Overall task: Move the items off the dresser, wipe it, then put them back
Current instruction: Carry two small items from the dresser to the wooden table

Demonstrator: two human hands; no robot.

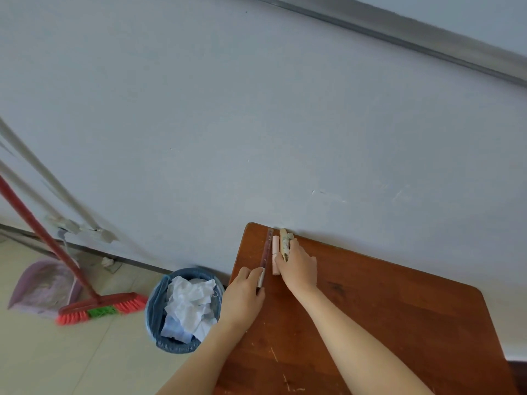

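One counter [399, 309] carries three slim things: one purple wand [267, 248], one pink tube [275, 253] and one patterned stick [285, 240]. Two hands are there: one left hand [242, 292], one right hand [299, 267]. The floor [57, 363] has one bin [154, 312] of several crumpled papers [191, 300], one broom [99, 307] and one dustpan [42, 283].

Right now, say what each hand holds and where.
Left hand pinches the long tube at its silver end; right hand grips the patterned clip around its middle.
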